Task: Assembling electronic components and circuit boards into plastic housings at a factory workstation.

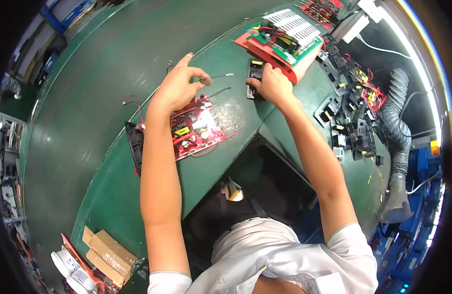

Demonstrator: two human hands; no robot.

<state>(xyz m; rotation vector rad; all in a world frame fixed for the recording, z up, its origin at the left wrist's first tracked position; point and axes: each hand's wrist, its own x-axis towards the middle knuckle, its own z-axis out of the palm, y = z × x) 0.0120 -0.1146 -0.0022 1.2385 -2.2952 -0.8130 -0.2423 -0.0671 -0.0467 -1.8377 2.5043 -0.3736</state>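
Observation:
My left hand (179,85) hovers above a red circuit board (196,128) on the green bench (108,88). Its thumb and finger pinch the end of a thin grey wire (221,76) that runs to the right. My right hand (273,84) rests on a small black part with a yellow tag (255,71), gripping it against the bench. A black heat sink (135,146) sits along the red board's left edge.
A red and green board assembly with a white slotted plate (284,36) lies beyond my right hand. Several black parts and red boards (351,115) are piled at the right. A grey flexible hose (400,147) hangs at far right. Cardboard pieces (108,255) lie at lower left.

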